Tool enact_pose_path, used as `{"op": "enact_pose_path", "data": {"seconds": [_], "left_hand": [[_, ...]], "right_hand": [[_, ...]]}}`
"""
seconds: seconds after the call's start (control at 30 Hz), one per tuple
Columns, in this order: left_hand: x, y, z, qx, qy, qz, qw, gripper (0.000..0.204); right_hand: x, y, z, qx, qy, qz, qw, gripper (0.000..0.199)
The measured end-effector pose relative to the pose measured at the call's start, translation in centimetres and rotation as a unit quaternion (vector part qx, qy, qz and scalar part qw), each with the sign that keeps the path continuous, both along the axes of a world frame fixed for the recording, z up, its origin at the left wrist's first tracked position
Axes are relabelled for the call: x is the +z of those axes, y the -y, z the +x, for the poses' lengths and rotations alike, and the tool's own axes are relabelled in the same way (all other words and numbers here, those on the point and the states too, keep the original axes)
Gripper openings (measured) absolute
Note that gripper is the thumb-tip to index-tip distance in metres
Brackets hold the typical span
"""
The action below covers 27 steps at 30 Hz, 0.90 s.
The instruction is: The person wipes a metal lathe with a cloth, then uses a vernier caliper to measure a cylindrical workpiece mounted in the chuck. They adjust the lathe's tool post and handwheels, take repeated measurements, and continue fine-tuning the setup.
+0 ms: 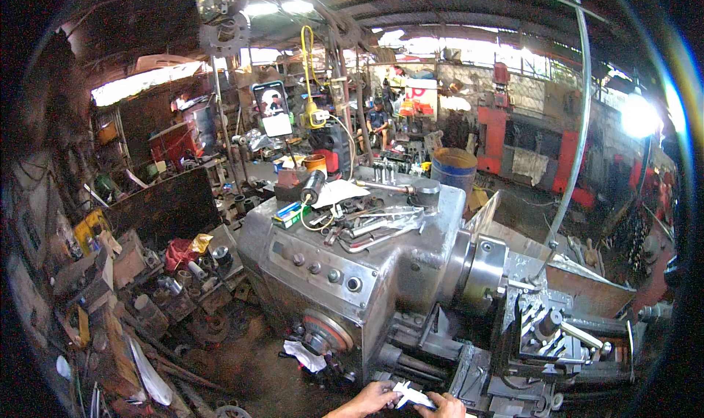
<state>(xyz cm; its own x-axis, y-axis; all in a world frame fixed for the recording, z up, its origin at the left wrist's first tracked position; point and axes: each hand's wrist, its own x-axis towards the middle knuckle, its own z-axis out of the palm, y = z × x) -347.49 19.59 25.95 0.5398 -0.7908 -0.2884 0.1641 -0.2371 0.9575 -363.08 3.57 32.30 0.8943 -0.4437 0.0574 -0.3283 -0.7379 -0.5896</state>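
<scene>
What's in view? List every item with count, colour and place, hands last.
Lathe headstock: one, grey, centre.
Chuck: one, silver, right of the headstock.
Tool post: one, grey, lower right.
Wrenches: several, steel, on top of the headstock.
Phone: one, lit screen, on a stand behind the lathe.
Drum: one, blue, behind the lathe.
Rag: one, white, below the headstock.
Seated person: one, far back.
Caliper: one, silver, bottom edge, in both hands.
Left hand: holds the caliper.
Right hand: holds the caliper.
</scene>
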Motion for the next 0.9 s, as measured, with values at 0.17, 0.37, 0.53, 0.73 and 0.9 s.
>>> {"op": "enact_pose_path", "data": {"seconds": [0.17,0.37,0.53,0.73,0.9], "left_hand": [[1.5,0.5,0.8,0.015,0.115,0.012,0.993,0.031],[2.6,1.9,0.8,0.039,0.005,-0.068,0.997,0.023],[2.4,2.8,0.3,0.047,-0.053,-0.062,0.996,0.022],[1.3,3.1,0.0,0.039,-0.064,-0.057,0.996,0.024],[0.8,3.0,0.1,0.032,-0.063,-0.048,0.996,0.025]], "right_hand": [[-1.1,1.5,1.0,0.017,-0.010,-0.083,0.996,0.056],[-1.8,3.8,0.9,0.021,0.042,-0.076,0.996,0.046],[-2.3,4.1,0.9,0.004,0.056,-0.062,0.996,0.038],[-4.4,4.0,0.3,-0.007,0.079,-0.058,0.995,0.039],[-4.9,3.8,0.1,-0.016,0.086,-0.054,0.995,0.040]]}}
